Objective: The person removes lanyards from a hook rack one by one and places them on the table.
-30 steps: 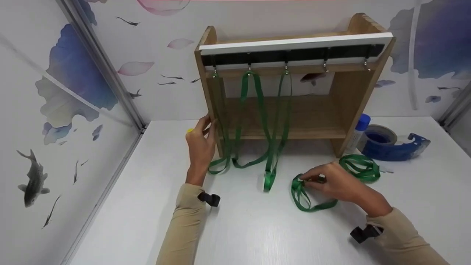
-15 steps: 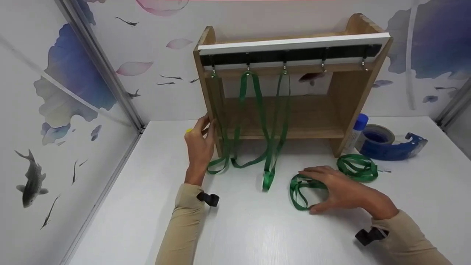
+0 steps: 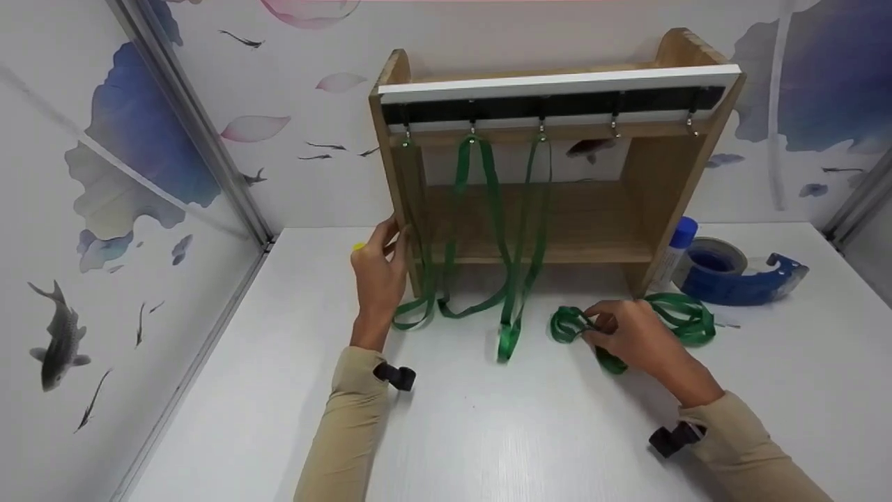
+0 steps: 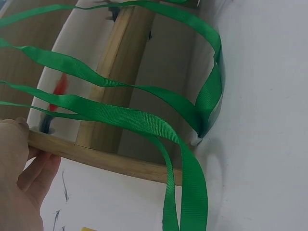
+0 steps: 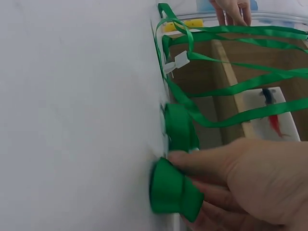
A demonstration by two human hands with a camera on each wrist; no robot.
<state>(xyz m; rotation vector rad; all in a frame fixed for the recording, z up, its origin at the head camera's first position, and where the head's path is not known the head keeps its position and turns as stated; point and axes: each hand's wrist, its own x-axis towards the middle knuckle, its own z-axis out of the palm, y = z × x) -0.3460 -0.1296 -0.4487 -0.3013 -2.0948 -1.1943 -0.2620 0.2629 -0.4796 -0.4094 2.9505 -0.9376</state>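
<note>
A wooden rack (image 3: 648,188) stands at the back of the white table, with a row of hooks under its top rail. Three green lanyards (image 3: 481,209) hang from the left hooks, their ends trailing on the table. My left hand (image 3: 380,268) grips the front edge of the rack's left side panel (image 4: 96,156). My right hand (image 3: 620,335) pinches a bunched green lanyard (image 3: 573,324) on the table in front of the rack; the right wrist view shows that lanyard (image 5: 173,192) folded under the fingers. Another coiled lanyard (image 3: 690,317) lies just to the right.
A blue tape dispenser (image 3: 739,275) and a blue-capped glue stick (image 3: 679,247) sit to the right of the rack. Something small and yellow (image 3: 359,247) shows behind my left hand. The two right hooks (image 3: 616,129) hang bare. Patterned walls close in the left and back.
My right hand spread over the loose lanyard, then gathered it into a bunch and drew it up toward the rack. The left hand stayed on the rack.
</note>
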